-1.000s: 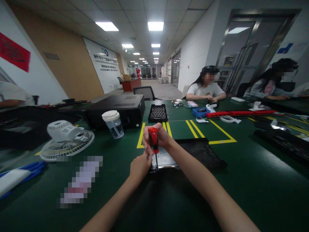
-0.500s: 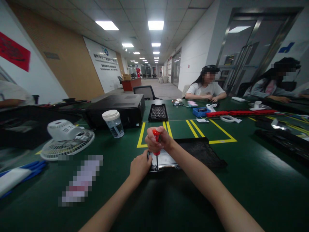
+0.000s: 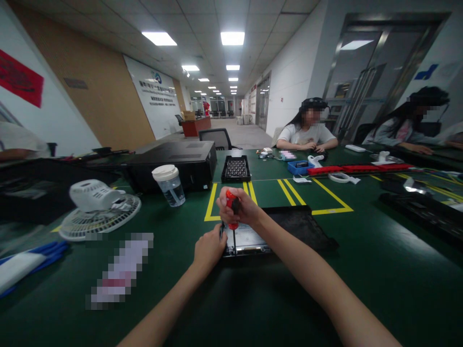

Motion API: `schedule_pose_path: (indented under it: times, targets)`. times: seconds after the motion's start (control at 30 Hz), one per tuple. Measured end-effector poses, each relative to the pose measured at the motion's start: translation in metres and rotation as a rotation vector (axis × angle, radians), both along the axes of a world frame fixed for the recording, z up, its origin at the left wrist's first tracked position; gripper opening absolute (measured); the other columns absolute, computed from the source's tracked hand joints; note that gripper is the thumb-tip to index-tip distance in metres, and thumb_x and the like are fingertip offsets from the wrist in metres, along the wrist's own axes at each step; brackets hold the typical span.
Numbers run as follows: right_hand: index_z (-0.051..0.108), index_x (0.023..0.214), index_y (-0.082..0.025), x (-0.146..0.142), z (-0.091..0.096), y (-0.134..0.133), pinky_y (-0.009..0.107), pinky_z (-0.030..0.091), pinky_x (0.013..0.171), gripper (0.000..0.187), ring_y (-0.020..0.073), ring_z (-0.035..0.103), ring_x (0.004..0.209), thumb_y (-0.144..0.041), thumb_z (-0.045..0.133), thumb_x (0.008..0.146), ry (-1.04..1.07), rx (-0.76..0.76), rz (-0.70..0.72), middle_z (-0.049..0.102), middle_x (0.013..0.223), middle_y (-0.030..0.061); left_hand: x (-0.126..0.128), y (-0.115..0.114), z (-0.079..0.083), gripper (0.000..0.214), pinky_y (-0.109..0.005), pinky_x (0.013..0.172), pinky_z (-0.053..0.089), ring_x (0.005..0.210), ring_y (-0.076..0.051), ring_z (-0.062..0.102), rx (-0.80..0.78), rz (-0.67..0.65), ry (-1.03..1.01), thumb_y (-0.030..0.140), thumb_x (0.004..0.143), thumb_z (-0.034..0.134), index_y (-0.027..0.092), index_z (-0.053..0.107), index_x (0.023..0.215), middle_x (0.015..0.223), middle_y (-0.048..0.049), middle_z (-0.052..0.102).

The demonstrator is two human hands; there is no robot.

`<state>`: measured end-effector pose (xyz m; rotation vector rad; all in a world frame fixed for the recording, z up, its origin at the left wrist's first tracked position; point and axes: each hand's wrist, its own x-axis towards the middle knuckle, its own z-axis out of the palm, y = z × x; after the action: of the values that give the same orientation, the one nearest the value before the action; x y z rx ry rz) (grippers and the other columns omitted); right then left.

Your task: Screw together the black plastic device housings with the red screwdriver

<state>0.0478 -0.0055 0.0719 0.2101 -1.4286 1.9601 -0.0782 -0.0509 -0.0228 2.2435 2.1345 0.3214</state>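
- at the near left corner of the black casing (image 3: 302,225), which lies on the green table (image 3: 231,308) just nearer than the yellow tape (image 3: 314,211), the screwdriver (image 3: 230,196) stands nearly upright, its shaft coming down beside the silvery plate (image 3: 249,237).
- the right hand (image 3: 238,208) is wrapped round the screwdriver's handle; a second ago its fingers were looser and the handle's top faced the camera, and now they close tighter, with a different side of the red and dark handle showing.
- that shift of grip looks like part of a turning stroke, so i judge a fastener is being worked there; whether it goes in or out, i cannot tell, as the tip is too small to read.
- the left hand (image 3: 209,246) has hardly moved, fingers curled at the casing's left edge; whether they pinch it or merely brace it cannot be told.
- the casing has stayed put, which suggests it is steady enough for the turning.
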Motion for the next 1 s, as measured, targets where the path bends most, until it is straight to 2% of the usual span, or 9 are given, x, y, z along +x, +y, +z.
schedule_pose_path:
  times: [0.53, 0.77, 1.0]
  targets:
    - [0.048, 0.072, -0.016, -0.004, 0.005, -0.016, 0.015, 0.027, 0.032, 0.024, 0.0035, 0.034, 0.031, -0.036, 0.039, 0.082, -0.059, -0.022, -0.358, 0.046, 0.049, -0.0071, 0.002, -0.002, 0.005, 0.035, -0.032, 0.067, 0.044, 0.080, -0.025, 0.064, -0.033, 0.012, -0.006, 0.037, 0.086, 0.032, 0.023, 0.048, 0.115, 0.088, -0.0092, 0.066]
    - [0.049, 0.073, -0.015, -0.005, 0.006, -0.026, 0.015, 0.026, 0.031, 0.025, 0.0033, 0.035, 0.030, -0.038, 0.042, 0.081, -0.066, -0.013, -0.469, 0.047, 0.049, -0.0069, 0.004, -0.004, 0.010, 0.036, -0.031, 0.070, 0.044, 0.083, -0.024, 0.063, -0.070, 0.038, -0.003, 0.037, 0.087, 0.033, 0.022, 0.047, 0.117, 0.092, -0.0095, 0.066]
    - [0.051, 0.073, -0.015, -0.008, 0.006, -0.033, 0.015, 0.025, 0.029, 0.023, 0.0038, 0.036, 0.030, -0.034, 0.043, 0.082, -0.039, 0.017, -0.550, 0.048, 0.049, -0.0061, 0.002, -0.003, 0.005, 0.037, -0.033, 0.068, 0.045, 0.080, -0.025, 0.064, -0.054, 0.017, 0.014, 0.039, 0.087, 0.030, 0.023, 0.046, 0.116, 0.090, -0.0091, 0.066]
